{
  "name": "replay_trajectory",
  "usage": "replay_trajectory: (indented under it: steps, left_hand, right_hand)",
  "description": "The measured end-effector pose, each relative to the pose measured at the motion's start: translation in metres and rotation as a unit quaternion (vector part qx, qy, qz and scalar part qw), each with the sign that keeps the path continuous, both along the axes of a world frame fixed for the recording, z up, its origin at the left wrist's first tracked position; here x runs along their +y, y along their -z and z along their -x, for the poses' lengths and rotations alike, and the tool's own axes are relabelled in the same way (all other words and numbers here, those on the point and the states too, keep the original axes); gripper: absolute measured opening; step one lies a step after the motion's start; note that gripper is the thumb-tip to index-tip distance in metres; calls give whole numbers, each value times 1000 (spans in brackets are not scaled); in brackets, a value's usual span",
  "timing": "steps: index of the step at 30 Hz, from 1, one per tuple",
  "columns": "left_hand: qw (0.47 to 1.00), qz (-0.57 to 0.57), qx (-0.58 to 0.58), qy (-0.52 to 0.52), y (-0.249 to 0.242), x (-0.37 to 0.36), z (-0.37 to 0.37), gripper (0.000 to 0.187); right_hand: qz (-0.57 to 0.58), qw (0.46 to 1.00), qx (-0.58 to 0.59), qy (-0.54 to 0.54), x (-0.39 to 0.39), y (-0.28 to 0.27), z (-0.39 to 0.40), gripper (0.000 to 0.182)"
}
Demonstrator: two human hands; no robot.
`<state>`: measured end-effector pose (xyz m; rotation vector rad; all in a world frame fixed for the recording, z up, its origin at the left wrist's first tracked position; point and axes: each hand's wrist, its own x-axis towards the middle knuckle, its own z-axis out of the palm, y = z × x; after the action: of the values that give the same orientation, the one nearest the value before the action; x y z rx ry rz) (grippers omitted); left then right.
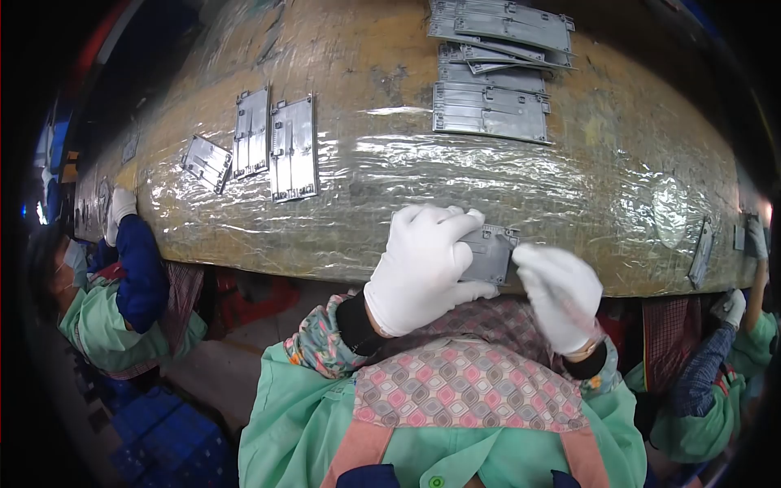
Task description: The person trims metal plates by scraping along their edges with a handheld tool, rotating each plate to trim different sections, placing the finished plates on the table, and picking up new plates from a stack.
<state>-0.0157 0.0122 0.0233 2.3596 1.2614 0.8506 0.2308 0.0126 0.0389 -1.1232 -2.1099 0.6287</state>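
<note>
A grey plastic panel (490, 254) lies at the front edge of the plastic-covered table, close to my body. My left hand (427, 268), in a white glove, grips the panel's left side, with fingers over the far edge and the thumb along the near edge. At the panel's right edge is my right hand (560, 293), also gloved in white and blurred by motion. Its fingers are bent together near the panel's upper right corner; whether they hold a small thing cannot be made out.
Stacked grey panels (492, 110) lie at the table's far side. Three loose panels (293, 146) are at the left, another panel (700, 252) at the right. One person (106, 301) works at the left edge, others (716, 390) at the right.
</note>
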Motion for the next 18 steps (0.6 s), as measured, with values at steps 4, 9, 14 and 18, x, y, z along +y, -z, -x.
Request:
replay_trajectory:
  steps: [4,9,14,18]
  left_hand:
    - [1000,-3,-3,-3,1,1,-2,57]
    - [1000,-21,0,0,2,3,-4,56]
    - [1000,-20,3,9,0,6,-4,55]
    - [1000,-18,3,4,2,5,-6,54]
  right_hand:
    - [-43,994,-99,-2,-21,6,-1,38]
    - [-41,997,-64,-2,-22,11,-3,38]
    - [-56,996,-69,1,-12,12,7,34]
    - [-63,995,-70,15,-13,10,13,32]
